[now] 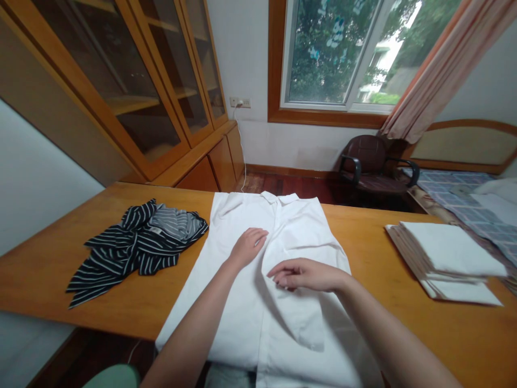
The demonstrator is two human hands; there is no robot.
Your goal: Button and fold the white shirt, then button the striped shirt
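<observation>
A white shirt [283, 323] lies spread on the wooden table [383, 323], collar at the far edge and hem hanging over the near edge. My left hand [248, 247] rests flat on the shirt's middle, fingers together and stretched out. My right hand [307, 275] lies on the shirt just to the right and nearer, palm down, fingers pointing left and slightly curled on the cloth. A short sleeve is folded inward under my right forearm. Neither hand grips anything.
A crumpled black-and-white striped garment [137, 245] lies on the table's left part. A stack of folded white cloths [448, 258] sits at the right. Beyond the table are a glass-door cabinet [133, 91], a dark armchair [371, 161], a window and a bed [476, 199].
</observation>
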